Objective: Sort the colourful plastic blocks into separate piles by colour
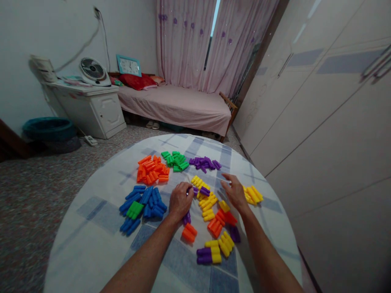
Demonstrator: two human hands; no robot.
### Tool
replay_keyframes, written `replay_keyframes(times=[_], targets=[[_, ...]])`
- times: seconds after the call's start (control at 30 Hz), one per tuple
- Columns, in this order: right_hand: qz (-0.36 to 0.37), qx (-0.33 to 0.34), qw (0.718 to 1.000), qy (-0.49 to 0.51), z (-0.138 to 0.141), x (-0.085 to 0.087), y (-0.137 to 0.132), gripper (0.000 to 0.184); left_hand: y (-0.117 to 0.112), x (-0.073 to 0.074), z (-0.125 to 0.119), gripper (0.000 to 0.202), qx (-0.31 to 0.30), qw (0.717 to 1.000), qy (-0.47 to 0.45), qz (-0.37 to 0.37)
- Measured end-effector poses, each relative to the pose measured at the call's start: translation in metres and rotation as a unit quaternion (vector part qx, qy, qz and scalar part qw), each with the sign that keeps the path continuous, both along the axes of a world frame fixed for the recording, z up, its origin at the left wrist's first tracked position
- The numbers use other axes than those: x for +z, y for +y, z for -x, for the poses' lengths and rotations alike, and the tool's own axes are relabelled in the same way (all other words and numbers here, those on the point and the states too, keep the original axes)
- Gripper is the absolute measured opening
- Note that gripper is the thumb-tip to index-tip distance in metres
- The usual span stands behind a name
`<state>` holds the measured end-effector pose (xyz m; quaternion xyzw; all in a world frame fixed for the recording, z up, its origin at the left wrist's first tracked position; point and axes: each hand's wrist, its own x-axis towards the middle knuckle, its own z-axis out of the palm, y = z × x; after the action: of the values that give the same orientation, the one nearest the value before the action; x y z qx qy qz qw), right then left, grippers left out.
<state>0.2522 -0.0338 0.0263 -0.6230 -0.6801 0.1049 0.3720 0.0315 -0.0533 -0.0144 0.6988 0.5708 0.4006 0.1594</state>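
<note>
Curled fingers of my left hand (181, 200) close around a small purple plastic building block (195, 190) near the middle of the table; the fingertips are partly hidden. My right hand (233, 192) hovers with fingers apart and nothing between them, left of some yellow blocks (254, 195). Between my hands lie more yellow blocks (208, 203) with a purple block (204, 191) on top. Nearer to me are orange blocks (216, 224), a dark purple block (234, 234), an orange block (189, 232) and a joined purple-and-yellow group (209, 255).
Toward the far side lie piles of orange blocks (152, 170), green blocks (175, 161) and purple blocks (204, 163). A blue pile (148, 203) with a green block (135, 210) on it is at left. The round table (88, 244) has a checked cloth; a wardrobe (330, 154) stands right.
</note>
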Motion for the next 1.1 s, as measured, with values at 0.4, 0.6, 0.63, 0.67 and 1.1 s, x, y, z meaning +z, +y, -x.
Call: replay_keyframes(times=[0.4, 0.6, 0.63, 0.67, 1.1], targets=[[0.167, 0.03, 0.956, -0.239, 0.097, -0.003, 0.024, 0.043, 0.002, -0.003, -0.001, 0.018, 0.005, 1.0, -0.02, 0.01], [0.15, 0.01, 0.966, -0.21, 0.098, -0.011, 0.028, 0.037, 0.003, -0.003, -0.001, 0.017, 0.001, 1.0, -0.018, 0.005], [0.139, 0.011, 0.972, -0.187, 0.096, -0.013, 0.03, 0.034, 0.003, -0.003, -0.001, 0.017, 0.0, 1.0, -0.016, 0.003], [0.126, 0.013, 0.979, -0.16, 0.093, -0.015, 0.031, 0.031, 0.003, -0.003, -0.001, 0.017, -0.001, 1.0, -0.015, 0.001], [0.048, -0.07, 0.995, -0.044, -0.006, -0.018, 0.021, 0.029, 0.002, -0.002, -0.001, 0.015, 0.001, 1.0, -0.007, -0.001]])
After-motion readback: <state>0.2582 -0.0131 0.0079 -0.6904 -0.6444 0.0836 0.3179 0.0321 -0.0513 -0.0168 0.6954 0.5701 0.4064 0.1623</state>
